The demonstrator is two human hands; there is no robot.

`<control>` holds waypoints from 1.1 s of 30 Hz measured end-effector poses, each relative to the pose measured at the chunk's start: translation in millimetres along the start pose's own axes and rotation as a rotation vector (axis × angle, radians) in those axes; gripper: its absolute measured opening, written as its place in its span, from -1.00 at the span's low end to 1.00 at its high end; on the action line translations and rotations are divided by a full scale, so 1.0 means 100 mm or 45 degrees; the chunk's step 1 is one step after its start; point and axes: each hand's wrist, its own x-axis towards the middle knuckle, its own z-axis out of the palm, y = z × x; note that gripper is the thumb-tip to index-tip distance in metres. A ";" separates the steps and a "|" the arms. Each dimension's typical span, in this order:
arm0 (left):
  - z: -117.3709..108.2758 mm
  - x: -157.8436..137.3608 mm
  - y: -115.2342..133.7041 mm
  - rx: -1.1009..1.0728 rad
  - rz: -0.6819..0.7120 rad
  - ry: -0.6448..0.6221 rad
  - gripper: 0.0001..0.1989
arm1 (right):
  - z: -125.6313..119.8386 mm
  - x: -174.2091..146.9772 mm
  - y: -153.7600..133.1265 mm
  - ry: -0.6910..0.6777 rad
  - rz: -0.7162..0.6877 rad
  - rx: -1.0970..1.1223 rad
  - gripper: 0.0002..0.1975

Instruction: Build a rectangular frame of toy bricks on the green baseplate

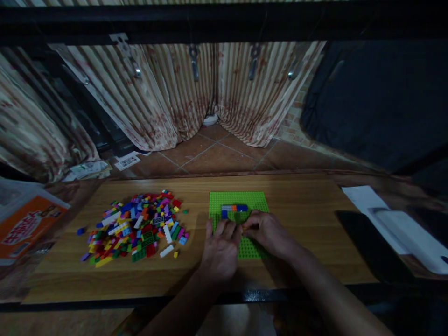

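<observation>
A bright green studded baseplate (254, 198) lies on the wooden table. On its upper half sits a short row of bricks: a grey brick (227, 208), an orange brick (234, 208) and a blue brick (241, 208). Another blue brick (224, 214) is just below the row's left end. My left hand (221, 247) rests on the plate's left side, palm down, its fingers apart and slightly bent. My right hand (268, 231) is closed in a pinch on a small orange brick (246, 228) over the plate's middle, close beside my left fingertips.
A large heap of mixed coloured bricks (136, 228) spreads over the table's left part. Beyond the left edge stands a clear box with an orange label (30, 228). A black flat sheet (373, 245) and a white object (409, 233) lie at the right. Striped curtains (150, 102) hang behind.
</observation>
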 end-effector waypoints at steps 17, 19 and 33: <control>0.11 0.08 0.09 -0.011 -0.002 0.093 -0.79 | 0.05 -0.04 0.00 0.097 -0.035 -0.040 -0.92; 0.10 0.09 0.05 -0.075 -0.004 0.103 -0.80 | 0.01 -0.03 0.01 0.064 -0.027 0.001 -0.94; 0.02 0.18 0.00 -0.259 -0.069 0.061 -0.82 | -0.23 -0.03 0.11 -0.038 0.135 0.043 -0.89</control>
